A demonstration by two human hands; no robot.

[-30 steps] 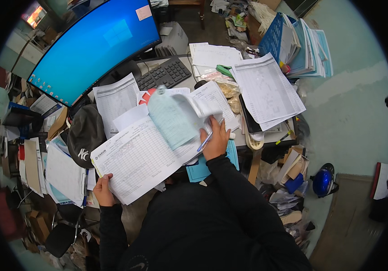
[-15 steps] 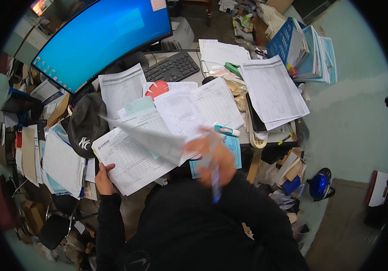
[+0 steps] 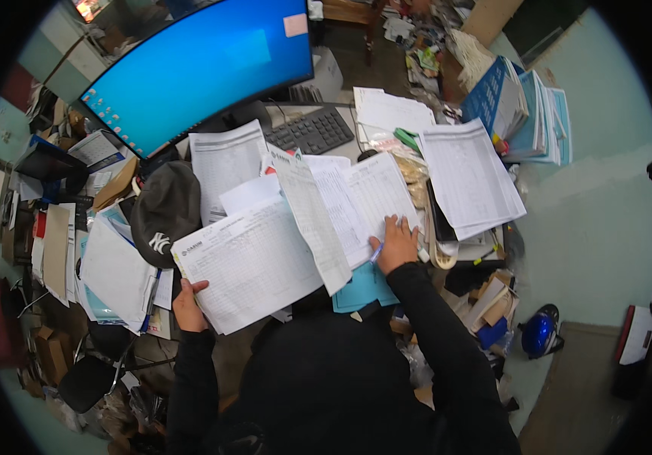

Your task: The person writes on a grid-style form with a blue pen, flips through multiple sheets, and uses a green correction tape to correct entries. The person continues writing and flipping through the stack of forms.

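My left hand [image 3: 189, 305] grips the lower left edge of a sheaf of printed table forms [image 3: 254, 258], thumb on top and the other fingers hidden beneath. A turned page [image 3: 312, 220] stands partly raised and curled at the sheaf's right side. My right hand [image 3: 396, 244] rests on the right-hand sheet [image 3: 379, 197], fingers spread forward over its lower corner, with a blue-and-white pen [image 3: 377, 253] tucked by the thumb. Between the hands, more printed sheets overlap on the desk. A light-blue booklet [image 3: 364, 290] lies below my right hand at the desk's front edge.
A dark cap [image 3: 165, 211] sits left of the forms. Behind them are a curved monitor [image 3: 205, 68] and a black keyboard [image 3: 311, 130]. Loose printed sheets [image 3: 470, 178] lie at the right, near upright blue folders [image 3: 542, 117]. Another paper stack [image 3: 117, 262] stands at left.
The page my right hand was turning has swung over to the right. That hand has moved right and come down on the sheets. My left hand keeps its hold.
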